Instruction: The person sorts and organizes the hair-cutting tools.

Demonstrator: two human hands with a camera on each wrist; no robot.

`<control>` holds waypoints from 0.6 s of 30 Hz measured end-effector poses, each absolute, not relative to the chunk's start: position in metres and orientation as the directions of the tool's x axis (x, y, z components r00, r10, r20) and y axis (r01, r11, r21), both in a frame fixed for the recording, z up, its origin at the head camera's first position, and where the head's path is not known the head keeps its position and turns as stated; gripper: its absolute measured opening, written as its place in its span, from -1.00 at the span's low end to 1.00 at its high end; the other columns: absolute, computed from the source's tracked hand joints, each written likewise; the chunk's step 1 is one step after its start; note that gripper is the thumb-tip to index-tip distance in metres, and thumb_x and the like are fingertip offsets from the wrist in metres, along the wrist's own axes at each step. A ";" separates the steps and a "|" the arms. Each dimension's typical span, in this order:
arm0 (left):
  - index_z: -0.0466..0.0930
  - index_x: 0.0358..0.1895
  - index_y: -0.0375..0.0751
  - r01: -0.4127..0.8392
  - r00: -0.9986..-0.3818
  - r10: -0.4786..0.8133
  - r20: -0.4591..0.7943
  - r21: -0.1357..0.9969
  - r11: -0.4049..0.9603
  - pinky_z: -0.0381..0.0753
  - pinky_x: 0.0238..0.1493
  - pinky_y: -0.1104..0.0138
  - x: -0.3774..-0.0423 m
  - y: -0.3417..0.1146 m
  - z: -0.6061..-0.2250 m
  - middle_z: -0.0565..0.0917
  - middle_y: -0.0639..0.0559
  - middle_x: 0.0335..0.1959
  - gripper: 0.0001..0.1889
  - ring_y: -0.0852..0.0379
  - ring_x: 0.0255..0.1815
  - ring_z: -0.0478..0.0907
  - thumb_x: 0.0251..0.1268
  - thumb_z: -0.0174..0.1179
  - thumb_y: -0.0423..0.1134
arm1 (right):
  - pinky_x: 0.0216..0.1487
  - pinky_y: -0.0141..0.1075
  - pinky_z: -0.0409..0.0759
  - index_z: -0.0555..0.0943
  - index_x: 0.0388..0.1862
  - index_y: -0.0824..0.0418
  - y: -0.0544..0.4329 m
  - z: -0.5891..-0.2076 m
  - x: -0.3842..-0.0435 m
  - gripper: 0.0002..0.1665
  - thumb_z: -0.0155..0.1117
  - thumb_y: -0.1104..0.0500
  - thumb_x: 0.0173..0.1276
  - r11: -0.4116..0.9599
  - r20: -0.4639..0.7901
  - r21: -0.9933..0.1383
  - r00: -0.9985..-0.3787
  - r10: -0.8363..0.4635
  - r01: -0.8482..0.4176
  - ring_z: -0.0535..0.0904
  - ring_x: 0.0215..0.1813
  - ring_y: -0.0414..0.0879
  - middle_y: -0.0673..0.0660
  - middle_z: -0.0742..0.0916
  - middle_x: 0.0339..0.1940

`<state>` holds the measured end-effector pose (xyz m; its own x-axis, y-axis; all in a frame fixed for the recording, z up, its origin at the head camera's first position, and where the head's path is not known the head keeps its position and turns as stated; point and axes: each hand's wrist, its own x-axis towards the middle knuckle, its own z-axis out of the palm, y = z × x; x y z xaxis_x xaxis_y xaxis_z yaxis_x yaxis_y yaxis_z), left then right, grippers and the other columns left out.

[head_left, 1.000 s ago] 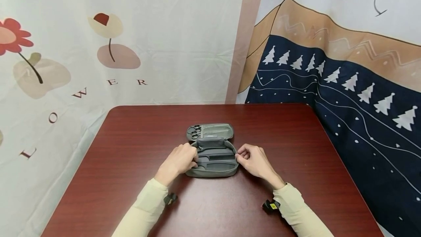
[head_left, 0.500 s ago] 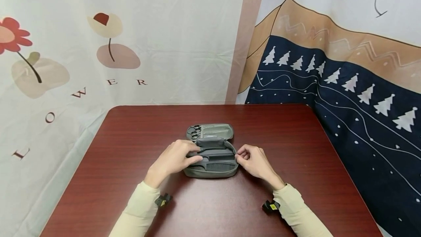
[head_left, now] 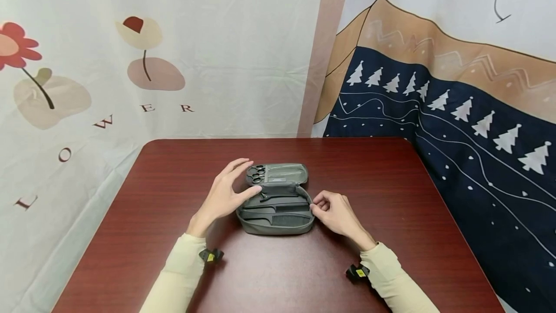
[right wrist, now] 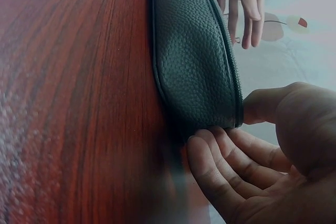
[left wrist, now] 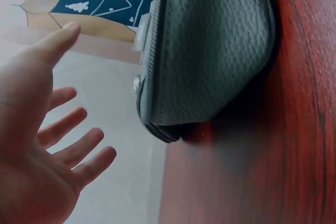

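A grey zippered case (head_left: 278, 229) lies unfolded on the table, its lid flap (head_left: 288, 173) laid back toward the far side. Scissors (head_left: 258, 174) sit in the flap's left part. Inside the case are a comb (head_left: 292, 220) at the front, a second dark comb (head_left: 292, 208) behind it and a thin dark tool (head_left: 278, 197) at the back. My left hand (head_left: 221, 196) hovers by the case's left side, fingers spread and holding nothing; the left wrist view shows it apart from the pebbled wall. With thumb and fingers, my right hand (right wrist: 283, 156) pinches the case's right end.
The reddish-brown wooden table (head_left: 173, 168) extends around the case. Behind it hang a pale curtain (head_left: 243, 62) with flower prints and a dark blue cloth (head_left: 456, 158) with white trees. Each wrist carries a small black camera (head_left: 211, 256).
My left hand has come out of the case's left side, spread its fingers and moved back and left toward the flap. The case's left end is now uncovered. My right hand has stayed put.
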<state>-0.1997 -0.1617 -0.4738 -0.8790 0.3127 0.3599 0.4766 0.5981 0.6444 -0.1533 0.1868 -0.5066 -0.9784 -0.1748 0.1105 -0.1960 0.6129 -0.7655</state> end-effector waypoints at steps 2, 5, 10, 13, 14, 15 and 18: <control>0.50 0.69 -0.02 0.432 -0.902 0.287 0.323 0.677 0.596 0.52 0.65 -0.24 -0.203 -0.164 -0.476 0.52 -0.14 0.66 -0.16 -0.20 0.69 0.48 0.39 0.60 0.01 | -0.26 -0.47 0.65 0.81 -0.25 0.11 0.187 -0.506 -0.154 -0.95 0.51 0.19 0.46 0.611 0.110 -0.767 -0.978 -0.176 -0.197 0.69 -0.37 -0.34 -0.03 0.85 -0.39; 0.40 0.75 0.03 0.362 -0.932 0.250 0.264 0.737 0.571 0.55 0.64 -0.25 -0.208 -0.167 -0.478 0.47 -0.13 0.71 -0.11 -0.26 0.70 0.47 0.42 0.57 0.05 | -0.26 -0.47 0.65 0.81 -0.25 0.11 0.187 -0.506 -0.154 -0.95 0.51 0.19 0.46 0.609 0.111 -0.768 -0.978 -0.178 -0.198 0.69 -0.37 -0.34 -0.04 0.85 -0.39; 0.30 0.80 0.00 0.252 -0.963 0.216 0.159 0.809 0.531 0.65 0.59 -0.20 -0.215 -0.172 -0.483 0.47 -0.21 0.71 -0.12 -0.33 0.66 0.52 0.55 0.47 0.06 | -0.25 -0.46 0.65 0.81 -0.25 0.10 0.187 -0.506 -0.154 -0.95 0.51 0.18 0.46 0.612 0.116 -0.764 -0.977 -0.181 -0.204 0.69 -0.36 -0.35 -0.04 0.85 -0.39; 0.27 0.81 -0.05 0.196 -0.973 0.210 0.095 0.820 0.537 0.67 0.57 -0.20 -0.218 -0.174 -0.485 0.48 -0.31 0.70 -0.15 -0.35 0.62 0.58 0.62 0.41 0.07 | -0.25 -0.46 0.65 0.80 -0.25 0.10 0.186 -0.506 -0.152 -0.95 0.51 0.18 0.47 0.615 0.115 -0.760 -0.976 -0.186 -0.207 0.69 -0.36 -0.36 -0.05 0.85 -0.38; 0.27 0.81 -0.07 0.177 -0.975 0.208 0.073 0.821 0.543 0.66 0.57 -0.21 -0.219 -0.175 -0.486 0.49 -0.33 0.69 -0.16 -0.35 0.61 0.60 0.64 0.39 0.08 | -0.24 -0.47 0.65 0.80 -0.25 0.10 0.186 -0.506 -0.152 -0.95 0.51 0.18 0.46 0.617 0.115 -0.759 -0.976 -0.187 -0.208 0.69 -0.36 -0.36 -0.05 0.85 -0.39; 0.27 0.81 -0.09 0.155 -0.978 0.201 0.051 0.824 0.545 0.66 0.57 -0.22 -0.220 -0.175 -0.486 0.51 -0.33 0.68 -0.16 -0.34 0.59 0.62 0.65 0.37 0.10 | -0.25 -0.47 0.65 0.80 -0.25 0.11 0.186 -0.506 -0.152 -0.95 0.51 0.18 0.46 0.615 0.115 -0.760 -0.975 -0.188 -0.208 0.69 -0.36 -0.36 -0.04 0.85 -0.39; 0.30 0.79 -0.16 0.079 -0.984 0.176 -0.019 0.844 0.530 0.64 0.59 -0.20 -0.225 -0.175 -0.488 0.57 -0.30 0.64 -0.17 -0.30 0.57 0.65 0.68 0.30 0.18 | -0.25 -0.47 0.64 0.80 -0.26 0.11 0.186 -0.506 -0.151 -0.95 0.51 0.19 0.45 0.614 0.119 -0.761 -0.976 -0.184 -0.209 0.68 -0.37 -0.35 -0.04 0.84 -0.39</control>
